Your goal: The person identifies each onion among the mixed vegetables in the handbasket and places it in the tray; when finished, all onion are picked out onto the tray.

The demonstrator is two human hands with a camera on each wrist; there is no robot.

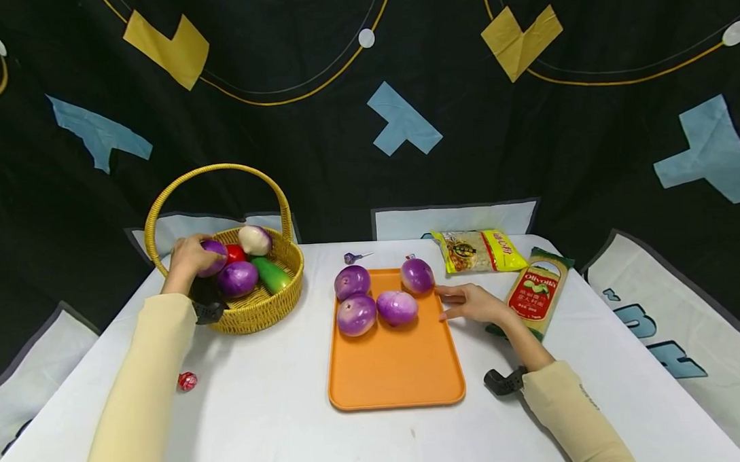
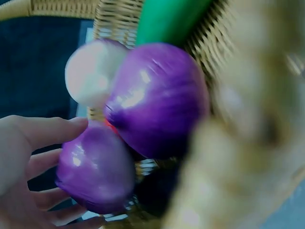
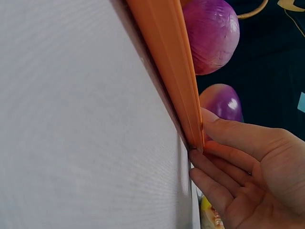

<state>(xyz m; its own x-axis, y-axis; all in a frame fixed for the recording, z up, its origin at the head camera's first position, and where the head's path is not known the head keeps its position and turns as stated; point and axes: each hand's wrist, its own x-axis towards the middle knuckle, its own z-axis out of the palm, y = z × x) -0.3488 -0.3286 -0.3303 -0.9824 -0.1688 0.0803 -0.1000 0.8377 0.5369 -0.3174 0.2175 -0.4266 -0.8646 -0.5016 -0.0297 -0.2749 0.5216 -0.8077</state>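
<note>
My left hand [image 1: 187,261] reaches into the yellow wicker basket [image 1: 259,316] and holds a purple onion [image 2: 97,167], with the thumb on one side and the fingers round the other. Beside it in the basket lie another purple onion [image 1: 238,279], a red vegetable [image 1: 234,253], a white-and-purple one [image 1: 255,240] and a long green one [image 1: 271,275]. At the right edge of an orange tray [image 1: 396,366], my right hand [image 1: 473,303] pinches the rim between thumb and fingers, as the right wrist view shows. Several purple onions [image 1: 356,315] sit at the tray's far end.
Behind the tray's right corner lies a yellow plastic food bag [image 1: 477,251]. An Olivetta packet [image 1: 536,290] lies beside my right forearm. A wrapped lollipop [image 1: 355,257] is behind the tray, and a red wrapped candy [image 1: 187,381] lies near my left sleeve. The basket's tall handle [image 1: 221,167] arches overhead.
</note>
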